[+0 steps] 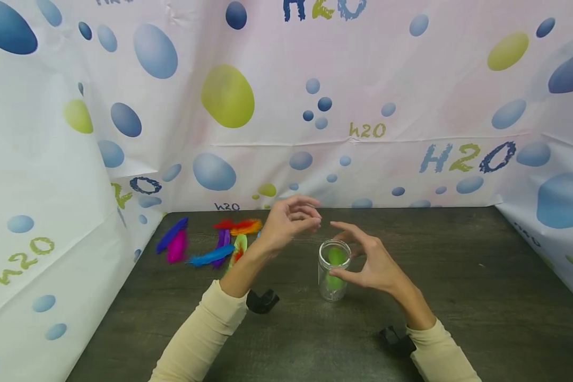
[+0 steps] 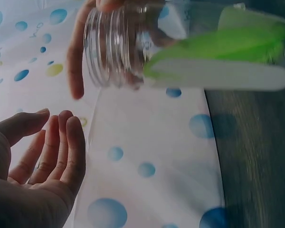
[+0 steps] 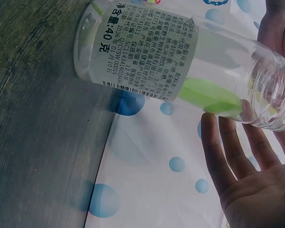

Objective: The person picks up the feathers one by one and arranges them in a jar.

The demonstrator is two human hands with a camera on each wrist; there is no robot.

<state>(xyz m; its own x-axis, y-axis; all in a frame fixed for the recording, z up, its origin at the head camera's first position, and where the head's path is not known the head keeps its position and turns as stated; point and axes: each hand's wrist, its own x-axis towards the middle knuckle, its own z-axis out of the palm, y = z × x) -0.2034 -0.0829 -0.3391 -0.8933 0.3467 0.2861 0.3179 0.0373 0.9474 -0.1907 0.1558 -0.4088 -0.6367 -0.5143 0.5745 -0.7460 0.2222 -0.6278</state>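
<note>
A clear glass-like jar (image 1: 333, 286) with no lid stands upright on the dark table. Inside it is a green feather (image 1: 336, 257), also visible through the wall in the left wrist view. My right hand (image 1: 377, 265) is spread around the jar's neck, thumb in front and fingers behind. In the right wrist view its fingers (image 3: 234, 154) are fairly straight, tips beside the jar; firm contact cannot be made out. My left hand (image 1: 286, 220) hovers to the left of the jar, fingers loosely bent, holding nothing. A printed label (image 3: 145, 50) covers one side of the jar.
Several coloured feathers lie at the back left, among them a pink feather (image 1: 177, 246), a dark blue feather (image 1: 172, 235) and a light blue feather (image 1: 211, 256). A patterned sheet (image 1: 286, 175) hangs behind the table (image 1: 458, 265) and along both sides.
</note>
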